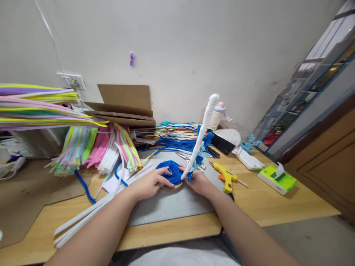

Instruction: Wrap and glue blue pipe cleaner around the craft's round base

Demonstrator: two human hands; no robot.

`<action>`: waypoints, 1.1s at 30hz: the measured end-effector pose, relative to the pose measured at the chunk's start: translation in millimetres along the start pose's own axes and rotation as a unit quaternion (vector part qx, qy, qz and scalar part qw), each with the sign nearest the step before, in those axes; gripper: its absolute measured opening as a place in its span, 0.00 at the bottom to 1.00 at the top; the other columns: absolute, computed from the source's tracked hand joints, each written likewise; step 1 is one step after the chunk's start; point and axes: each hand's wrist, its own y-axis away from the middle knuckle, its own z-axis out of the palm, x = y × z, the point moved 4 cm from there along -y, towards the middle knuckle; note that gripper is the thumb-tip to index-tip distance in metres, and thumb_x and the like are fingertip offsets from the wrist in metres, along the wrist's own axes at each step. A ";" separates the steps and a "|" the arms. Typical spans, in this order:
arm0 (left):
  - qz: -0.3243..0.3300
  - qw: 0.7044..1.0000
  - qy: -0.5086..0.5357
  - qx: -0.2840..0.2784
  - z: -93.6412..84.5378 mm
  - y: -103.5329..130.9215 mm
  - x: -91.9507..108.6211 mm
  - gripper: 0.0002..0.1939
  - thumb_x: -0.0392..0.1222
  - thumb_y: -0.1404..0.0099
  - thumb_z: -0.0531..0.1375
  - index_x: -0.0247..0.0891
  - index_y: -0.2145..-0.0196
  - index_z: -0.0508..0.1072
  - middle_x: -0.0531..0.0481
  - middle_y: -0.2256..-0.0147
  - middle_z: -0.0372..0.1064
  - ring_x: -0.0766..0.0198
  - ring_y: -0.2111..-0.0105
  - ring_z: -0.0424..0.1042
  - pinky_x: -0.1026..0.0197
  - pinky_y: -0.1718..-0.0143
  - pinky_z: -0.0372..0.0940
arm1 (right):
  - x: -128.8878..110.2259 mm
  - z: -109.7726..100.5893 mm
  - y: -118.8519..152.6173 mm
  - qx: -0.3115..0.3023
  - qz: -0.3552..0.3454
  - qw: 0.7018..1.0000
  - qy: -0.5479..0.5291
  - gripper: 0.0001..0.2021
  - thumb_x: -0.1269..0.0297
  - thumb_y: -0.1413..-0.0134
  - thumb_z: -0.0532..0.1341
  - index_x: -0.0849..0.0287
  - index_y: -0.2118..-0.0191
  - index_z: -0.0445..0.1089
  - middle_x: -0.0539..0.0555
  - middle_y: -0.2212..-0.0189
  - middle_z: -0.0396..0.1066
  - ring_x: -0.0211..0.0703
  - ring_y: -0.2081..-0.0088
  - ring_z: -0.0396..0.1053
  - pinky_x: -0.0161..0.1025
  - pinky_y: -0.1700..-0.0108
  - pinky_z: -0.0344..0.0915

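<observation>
A round base (169,173) topped with coiled blue pipe cleaner sits on the grey board. My left hand (151,182) grips its left side, thumb and fingers apart around the rim. At the base's right edge stands a white-wrapped curved stem (202,134), tilted up to the right. Blue flowers (199,159) run along its right side. My right hand (200,181) is closed at the stem's lower end, by the lowest flowers; its fingers are partly hidden behind the stem. Scissors (185,157) lie just behind the base.
A yellow glue gun (226,175) lies right of the board (172,207). Farther right are a phone (222,143), a white power bank-like block (248,158) and a green tissue pack (277,179). Pipe cleaner bundles (97,147) and cardboard (124,96) crowd the left and back.
</observation>
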 end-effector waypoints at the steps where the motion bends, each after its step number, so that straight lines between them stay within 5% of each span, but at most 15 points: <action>1: 0.000 1.000 0.001 0.001 0.1 0.0 -0.2 0.19 0.34 0.34 0.49 0.52 0.57 0.77 0.52 0.43 0.61 0.56 0.40 0.56 0.51 0.39 0.51 | -0.2 0.1 0.2 -0.001 -0.002 1.000 0.003 0.23 0.70 0.53 0.58 0.57 0.48 0.70 0.55 0.44 0.64 0.51 0.43 0.61 0.51 0.40 0.55; 6: 0.000 1.000 -0.013 0.017 1.3 0.6 3.5 0.19 0.33 0.35 0.50 0.51 0.58 0.77 0.51 0.45 0.63 0.57 0.42 0.58 0.50 0.40 0.52 | 3.3 1.7 0.3 0.005 -0.005 1.000 0.009 0.24 0.71 0.53 0.58 0.57 0.47 0.68 0.55 0.44 0.64 0.50 0.43 0.61 0.50 0.40 0.56; 10: 0.007 0.996 -0.075 0.041 -5.2 -0.4 16.9 0.20 0.31 0.37 0.51 0.53 0.61 0.77 0.53 0.49 0.66 0.58 0.45 0.63 0.43 0.37 0.41 | 6.6 2.5 0.7 0.003 -0.006 1.000 0.016 0.25 0.70 0.52 0.58 0.54 0.46 0.67 0.53 0.44 0.64 0.49 0.43 0.61 0.49 0.40 0.56; 13: -0.013 0.981 -0.122 0.149 -34.7 -3.9 26.5 0.17 0.34 0.37 0.52 0.50 0.56 0.74 0.52 0.50 0.67 0.58 0.47 0.64 0.42 0.37 0.42 | 5.7 2.2 1.5 0.002 -0.005 1.000 0.019 0.25 0.70 0.51 0.58 0.53 0.45 0.67 0.52 0.45 0.65 0.49 0.43 0.62 0.49 0.40 0.57; 16: -0.099 0.901 -0.243 0.346 -87.5 -3.9 26.1 0.28 0.37 0.41 0.58 0.45 0.42 0.61 0.45 0.42 0.56 0.52 0.41 0.55 0.45 0.39 0.48 | 2.7 1.8 2.0 -0.003 -0.007 1.000 0.019 0.25 0.70 0.51 0.57 0.54 0.45 0.66 0.52 0.45 0.66 0.49 0.43 0.61 0.48 0.40 0.57; 18: -0.184 0.824 -0.333 0.419 -122.9 -4.0 17.1 0.37 0.37 0.43 0.59 0.44 0.38 0.52 0.43 0.38 0.47 0.48 0.37 0.45 0.43 0.37 0.39 | 0.8 1.4 2.2 -0.003 -0.003 1.000 0.024 0.24 0.70 0.50 0.57 0.54 0.45 0.66 0.53 0.45 0.66 0.49 0.42 0.61 0.48 0.40 0.56; 21: -0.235 0.786 -0.418 0.390 -164.8 -14.4 -7.1 0.40 0.35 0.44 0.57 0.42 0.36 0.47 0.42 0.36 0.44 0.49 0.36 0.41 0.43 0.37 0.35 | -0.7 0.4 2.6 0.000 0.012 0.999 0.039 0.25 0.71 0.50 0.56 0.55 0.44 0.66 0.54 0.45 0.65 0.49 0.43 0.61 0.48 0.40 0.56; 25: -0.224 0.795 -0.470 0.311 -202.3 -32.8 -41.5 0.32 0.31 0.46 0.53 0.41 0.42 0.60 0.42 0.41 0.57 0.50 0.39 0.51 0.42 0.38 0.33 | 0.9 0.6 3.7 0.000 0.033 0.998 0.052 0.27 0.71 0.51 0.57 0.52 0.43 0.64 0.52 0.42 0.61 0.49 0.43 0.61 0.46 0.41 0.57; 29: -0.273 0.813 -0.460 0.230 -225.0 -51.8 -64.6 0.20 0.34 0.46 0.53 0.38 0.55 0.72 0.41 0.56 0.71 0.47 0.52 0.67 0.44 0.45 0.50 | 2.6 2.7 4.2 -0.010 0.036 0.998 0.053 0.28 0.73 0.50 0.56 0.47 0.42 0.63 0.49 0.41 0.60 0.48 0.42 0.60 0.46 0.41 0.58; 33: -0.307 0.819 -0.428 0.226 -253.1 -73.7 -66.1 0.14 0.37 0.42 0.53 0.36 0.61 0.74 0.37 0.59 0.71 0.43 0.54 0.67 0.46 0.54 0.57 | 0.5 2.7 4.6 -0.007 0.035 0.998 0.055 0.28 0.72 0.49 0.56 0.46 0.41 0.61 0.49 0.41 0.59 0.49 0.41 0.59 0.48 0.42 0.60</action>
